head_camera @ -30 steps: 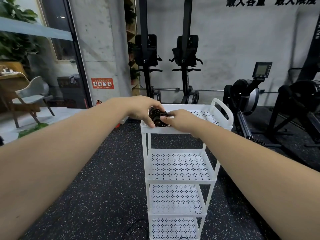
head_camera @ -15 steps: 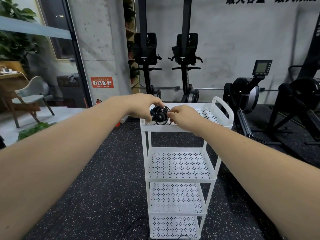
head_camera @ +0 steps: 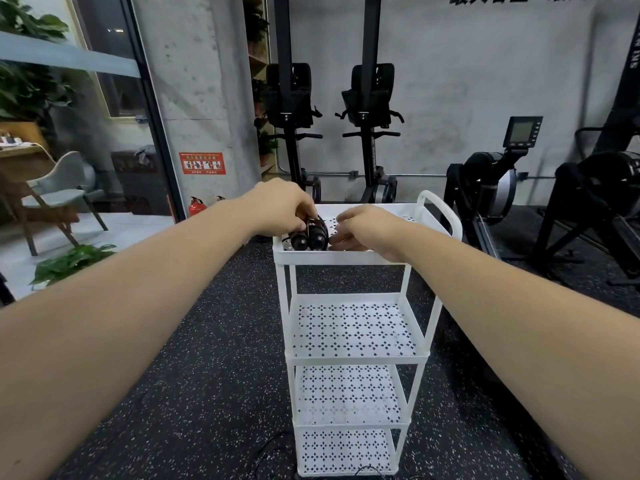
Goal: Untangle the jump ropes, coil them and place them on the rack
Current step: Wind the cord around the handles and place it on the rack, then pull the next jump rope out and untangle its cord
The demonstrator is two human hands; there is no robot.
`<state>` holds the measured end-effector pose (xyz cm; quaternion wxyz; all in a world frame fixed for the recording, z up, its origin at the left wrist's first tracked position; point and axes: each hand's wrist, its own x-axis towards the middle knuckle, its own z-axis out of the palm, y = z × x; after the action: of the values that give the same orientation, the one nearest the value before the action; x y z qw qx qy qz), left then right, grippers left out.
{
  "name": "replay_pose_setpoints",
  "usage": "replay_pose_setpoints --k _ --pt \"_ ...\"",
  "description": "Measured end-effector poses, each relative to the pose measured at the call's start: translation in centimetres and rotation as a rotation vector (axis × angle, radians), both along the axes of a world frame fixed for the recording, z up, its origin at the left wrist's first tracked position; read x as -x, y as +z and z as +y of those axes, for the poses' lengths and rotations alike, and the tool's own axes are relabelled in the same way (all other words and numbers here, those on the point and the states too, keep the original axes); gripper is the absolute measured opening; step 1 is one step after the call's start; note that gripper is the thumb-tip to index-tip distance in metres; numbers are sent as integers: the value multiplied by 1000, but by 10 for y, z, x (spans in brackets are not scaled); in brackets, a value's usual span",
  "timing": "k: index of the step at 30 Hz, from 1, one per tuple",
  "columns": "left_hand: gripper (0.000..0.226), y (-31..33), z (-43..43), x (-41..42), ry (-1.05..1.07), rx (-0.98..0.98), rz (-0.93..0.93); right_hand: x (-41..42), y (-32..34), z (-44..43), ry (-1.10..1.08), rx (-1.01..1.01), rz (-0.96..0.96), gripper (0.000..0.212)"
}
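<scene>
Two black jump rope handles lie in the near-left corner of the white rack's top shelf. The left hand curls round them, and the right hand rests loose-fingered just beside. If let go carelessly, the springy rope could uncoil or slip over the low rim.

The coiled jump rope was lowered onto the top shelf of the rack. The right hand released its pinch, its fingers straightening beside the rope.

Concrete wall, speckled floor, perhaps rowing machines behind.
</scene>
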<state>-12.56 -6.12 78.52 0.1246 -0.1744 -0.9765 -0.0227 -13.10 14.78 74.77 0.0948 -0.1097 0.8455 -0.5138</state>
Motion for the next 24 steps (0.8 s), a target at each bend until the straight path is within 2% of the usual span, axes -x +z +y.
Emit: replay_pose_setpoints --k 2,6,11,18,24 --pt "30 -2 -3 1 35 29 18 2 0 0 -10 -72 53 32" --pt "44 1 -3 1 32 -33 -9 6 -6 3 -75 -181 134 20" --pt "42 2 0 -1 -11 -38 -19 8 -9 7 -112 -249 185 39" --pt "44 3 5 -10 -45 -155 2 5 -5 15 -170 -210 287 45" --pt "33 -10 25 -45 -90 -356 97 -27 -10 31 -216 -136 462 34"
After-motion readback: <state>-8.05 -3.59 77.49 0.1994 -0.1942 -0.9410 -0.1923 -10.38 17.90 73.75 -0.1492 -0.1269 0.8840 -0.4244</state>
